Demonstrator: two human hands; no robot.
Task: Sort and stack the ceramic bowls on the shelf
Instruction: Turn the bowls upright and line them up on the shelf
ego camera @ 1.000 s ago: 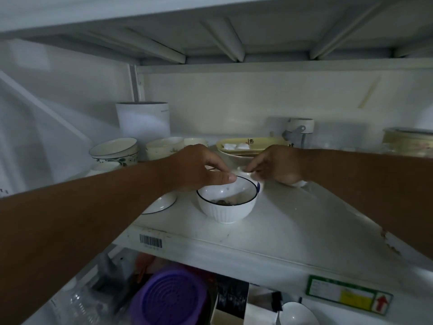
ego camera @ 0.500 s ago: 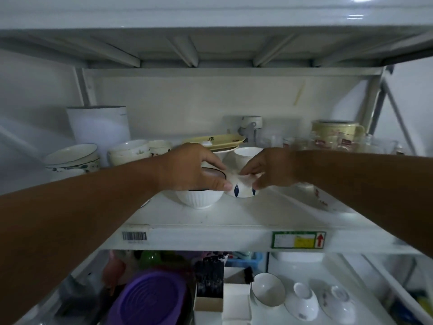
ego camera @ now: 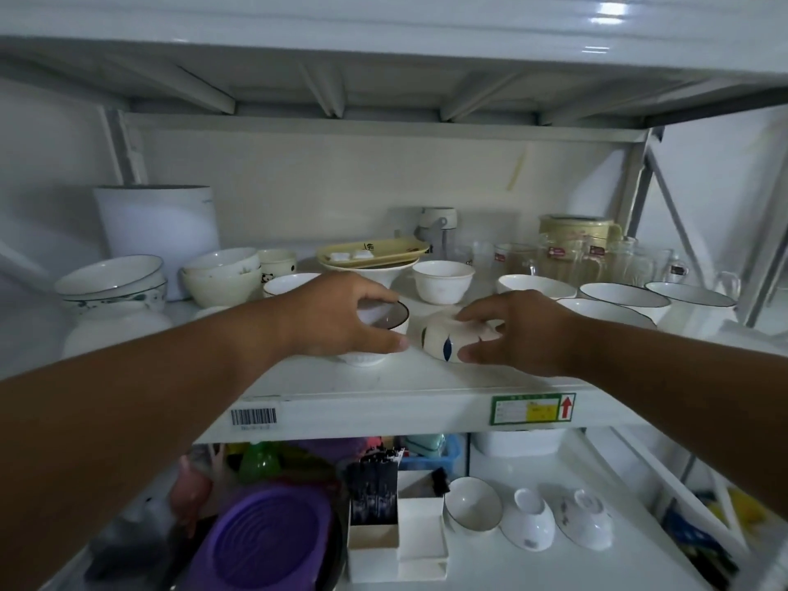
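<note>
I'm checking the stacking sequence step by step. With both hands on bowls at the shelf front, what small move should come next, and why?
Probably lift the small bowl with blue marks, which the right hand grips tilted on its side, and turn it upright over the ribbed white bowl that the left hand steadies. The two sit side by side, so nesting looks like the shortest step.

A barcode sticker [ego camera: 253, 417] sat on the shelf edge [ego camera: 383, 409], its digits too small to read. A green-and-yellow label [ego camera: 532, 409] there bore a red up-arrow; its text was illegible.
</note>
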